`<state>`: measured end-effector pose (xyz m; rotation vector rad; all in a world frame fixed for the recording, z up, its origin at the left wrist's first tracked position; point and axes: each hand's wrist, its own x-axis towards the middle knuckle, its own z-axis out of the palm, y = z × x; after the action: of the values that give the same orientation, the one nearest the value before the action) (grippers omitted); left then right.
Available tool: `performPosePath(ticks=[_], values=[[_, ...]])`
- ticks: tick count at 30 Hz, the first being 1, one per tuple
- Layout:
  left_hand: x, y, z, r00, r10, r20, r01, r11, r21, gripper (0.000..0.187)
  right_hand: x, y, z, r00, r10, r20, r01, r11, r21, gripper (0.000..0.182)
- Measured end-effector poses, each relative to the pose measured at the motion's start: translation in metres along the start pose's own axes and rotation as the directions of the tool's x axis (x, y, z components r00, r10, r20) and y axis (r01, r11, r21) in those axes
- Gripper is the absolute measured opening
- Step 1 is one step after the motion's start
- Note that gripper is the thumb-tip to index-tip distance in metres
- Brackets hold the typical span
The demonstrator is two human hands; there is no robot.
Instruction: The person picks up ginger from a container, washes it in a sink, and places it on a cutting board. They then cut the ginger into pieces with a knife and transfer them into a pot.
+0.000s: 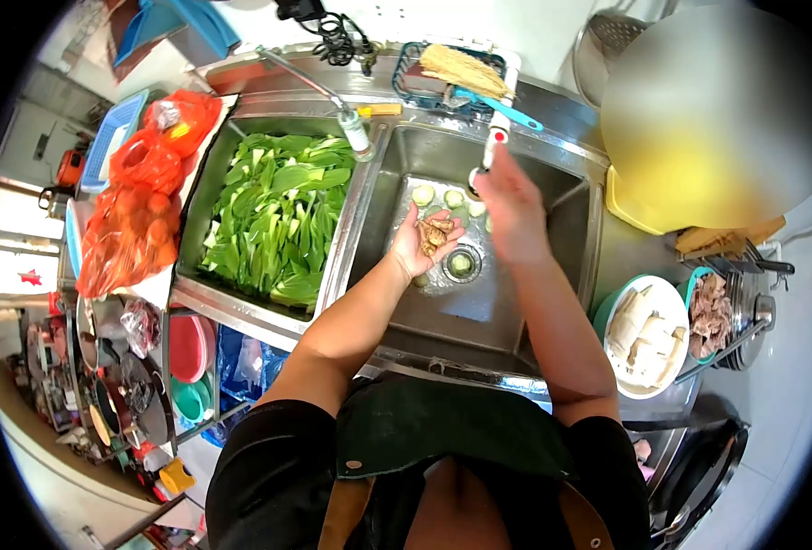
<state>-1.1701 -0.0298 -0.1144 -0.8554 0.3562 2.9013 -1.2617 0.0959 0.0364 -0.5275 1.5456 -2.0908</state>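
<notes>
My left hand [412, 243] is palm up over the metal sink basin [406, 316], with knobbly brown pieces like ginger root [435, 236] lying on its palm and fingers. My right hand [513, 203] is raised beside the white-ended faucet [496, 137], blurred by motion; its fingers are smeared, so what they hold, if anything, is unclear. Several pale green round pieces [423, 195] lie on the basin floor near my left hand, and one [462, 265] sits in the drain.
Left basin holds leafy greens [282, 206]. Red plastic bags [135, 229] lie farther left. A white bowl [645, 337] of pale chunks and a teal container of meat [710, 312] stand at right. A rack [415, 78] with a scrubber is behind.
</notes>
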Motion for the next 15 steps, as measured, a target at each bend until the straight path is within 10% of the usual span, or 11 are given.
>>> performPosePath(ticks=[3,5,6,7,8,9,10,13,15], values=[[-0.025,0.0,0.001,0.991,0.072,0.111,-0.07,0.997,-0.02,0.04,-0.006,-0.009,-0.034,0.999,0.029,-0.03,-0.009,0.861,0.509,0.05],[-0.029,-0.008,-0.017,0.961,0.041,0.274,-0.042,0.999,-0.003,0.023,-0.017,0.021,-0.041,0.947,0.149,-0.285,-0.132,0.988,0.077,0.04],[-0.032,-0.009,-0.021,0.967,-0.08,0.241,-0.018,0.926,0.378,0.026,-0.02,0.093,-0.073,0.972,-0.18,-0.151,0.095,0.889,-0.447,0.03],[-0.033,-0.026,-0.023,0.996,0.055,0.065,-0.086,0.637,0.766,0.022,-0.033,0.121,-0.086,0.999,0.047,-0.015,-0.039,0.57,-0.821,0.027],[-0.043,-0.035,-0.013,0.997,0.062,-0.041,-0.003,0.587,0.809,0.024,-0.05,0.118,-0.071,0.92,0.375,0.114,-0.133,0.572,-0.809,0.025],[-0.049,-0.041,-0.006,0.983,0.089,-0.163,0.087,0.556,0.827,0.032,-0.075,0.105,-0.042,0.912,0.306,0.272,-0.042,0.73,-0.682,0.025],[-0.026,-0.054,-0.035,0.993,0.12,0.008,-0.072,0.537,0.84,0.038,-0.087,0.126,-0.037,0.869,0.426,0.251,-0.301,0.859,-0.415,0.027],[-0.053,-0.037,-0.027,0.952,0.269,0.146,-0.215,0.25,0.944,0.04,-0.101,0.11,-0.006,0.912,0.378,0.163,-0.294,0.875,-0.383,0.027],[-0.106,-0.025,0.003,0.951,0.298,0.076,-0.196,0.397,0.897,0.04,-0.093,0.126,-0.014,0.954,0.103,0.281,0.038,0.89,-0.455,0.031]])
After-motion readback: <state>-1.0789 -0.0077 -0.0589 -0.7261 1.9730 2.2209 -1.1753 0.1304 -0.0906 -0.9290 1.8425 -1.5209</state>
